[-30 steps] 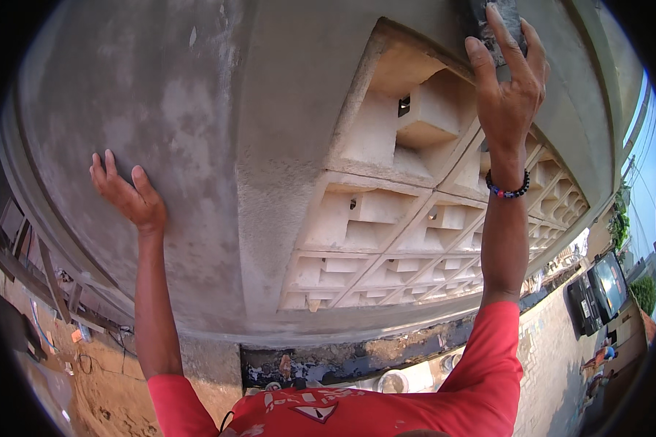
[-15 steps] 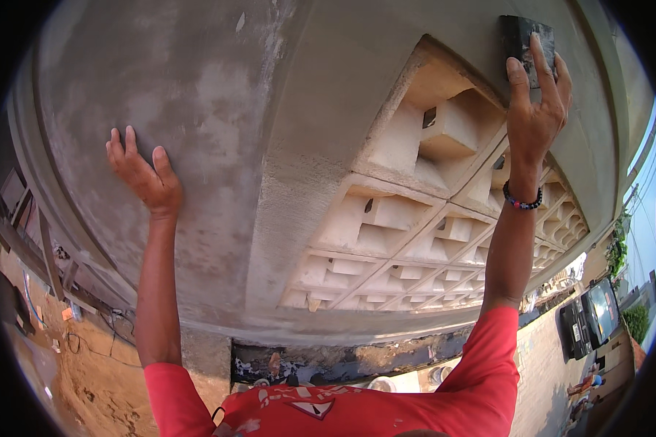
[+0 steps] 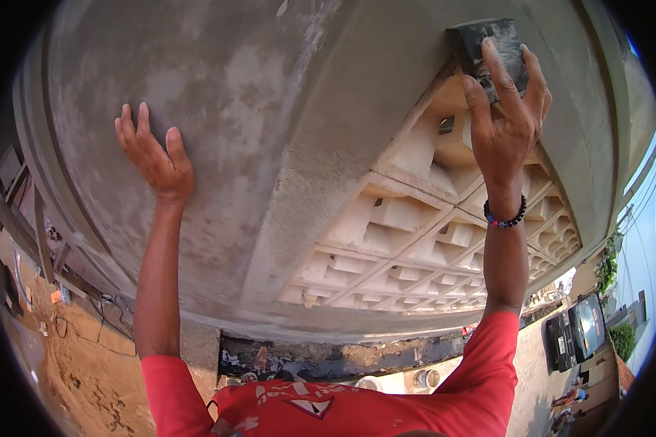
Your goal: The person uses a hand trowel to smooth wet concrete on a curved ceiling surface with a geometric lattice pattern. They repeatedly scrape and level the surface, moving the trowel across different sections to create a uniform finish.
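Observation:
My right hand (image 3: 509, 124) is raised high, its fingers spread over a black rectangular block (image 3: 492, 57) smeared with pale grey plaster. That block is pressed to the smooth grey plastered wall (image 3: 386, 65), at the top corner of an opening filled with pale ventilation blocks (image 3: 408, 237); its material I cannot make out for certain. My left hand (image 3: 157, 159) holds nothing. Its fingers are stretched out, and it appears to lean against a mottled, partly damp-looking stretch of the same wall.
A rougher plaster band (image 3: 306, 189) runs beside the opening. Below the wall lie a dark trench-like strip (image 3: 306, 357) and a round bucket (image 3: 426, 378). Cables (image 3: 102, 320) cross sandy ground at left. A dark vehicle (image 3: 576, 331) and people (image 3: 570, 399) are at far right.
My right hand has slid the black block leftward along the wall to the opening's top corner. The left hand stays at the wall, slightly higher and further right in view.

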A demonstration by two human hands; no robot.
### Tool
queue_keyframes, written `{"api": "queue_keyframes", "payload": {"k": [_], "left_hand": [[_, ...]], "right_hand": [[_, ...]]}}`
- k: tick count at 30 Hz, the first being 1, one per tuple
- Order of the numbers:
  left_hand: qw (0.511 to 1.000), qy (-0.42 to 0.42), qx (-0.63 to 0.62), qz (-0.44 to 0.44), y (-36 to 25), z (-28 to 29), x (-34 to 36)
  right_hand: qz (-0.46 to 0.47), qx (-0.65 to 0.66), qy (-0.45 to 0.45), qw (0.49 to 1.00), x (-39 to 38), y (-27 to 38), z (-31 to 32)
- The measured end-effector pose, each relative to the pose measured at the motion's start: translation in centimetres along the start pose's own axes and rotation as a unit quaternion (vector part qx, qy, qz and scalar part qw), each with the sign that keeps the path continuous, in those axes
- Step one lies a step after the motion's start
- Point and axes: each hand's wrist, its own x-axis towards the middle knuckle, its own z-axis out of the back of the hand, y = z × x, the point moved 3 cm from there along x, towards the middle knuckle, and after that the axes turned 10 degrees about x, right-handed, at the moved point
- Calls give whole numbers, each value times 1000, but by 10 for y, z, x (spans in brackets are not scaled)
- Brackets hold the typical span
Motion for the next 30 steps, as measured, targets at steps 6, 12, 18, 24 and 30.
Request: {"api": "queue_keyframes", "payload": {"k": [6, 12, 18, 24, 30], "left_hand": [[1000, -4, 12, -21, 3, 1, 3], [1000, -16, -21, 0, -1, 1, 1], [1000, -9, 15, -25, 2, 3, 2], [1000, 16, -9, 10, 0, -6, -4], [999, 15, 25, -35, 17, 7, 7]], "right_hand": [[-55, -17, -46, 997, 32, -48, 9], [4, 4, 10, 1000, 21, 12, -20], [-54, -25, -43, 997, 32, -37, -5], [-14, -12, 63, 998, 38, 51, -40], [-149, -27, -55, 987, 34, -9, -1]]}}
